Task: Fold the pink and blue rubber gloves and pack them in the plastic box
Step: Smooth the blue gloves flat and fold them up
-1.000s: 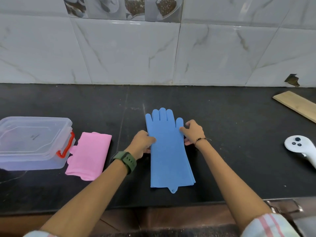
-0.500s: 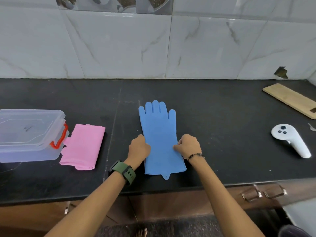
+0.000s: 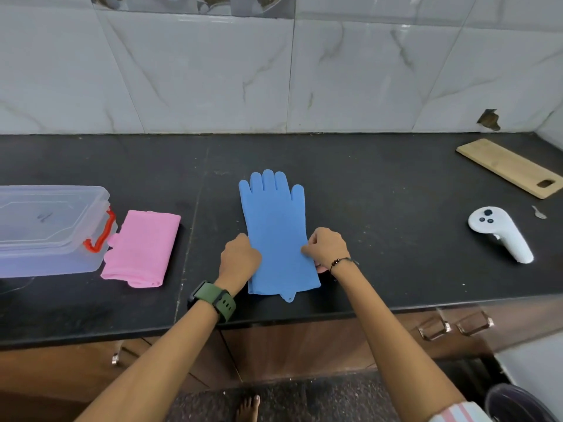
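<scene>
Home kitchen: black stone counter [image 3: 365, 184], marble-tiled wall [image 3: 213, 71] (wooden board [image 3: 508, 167] aside).

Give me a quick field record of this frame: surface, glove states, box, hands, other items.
surface: black counter, tiled wall behind
blue gloves: flat, unfolded, fingers pointing to the wall
pink gloves: folded, lying beside the box
plastic box: lid on, red latch, far left
left hand: gripping the blue gloves' left edge
right hand: gripping the right edge
other items: white controller, wooden board
</scene>
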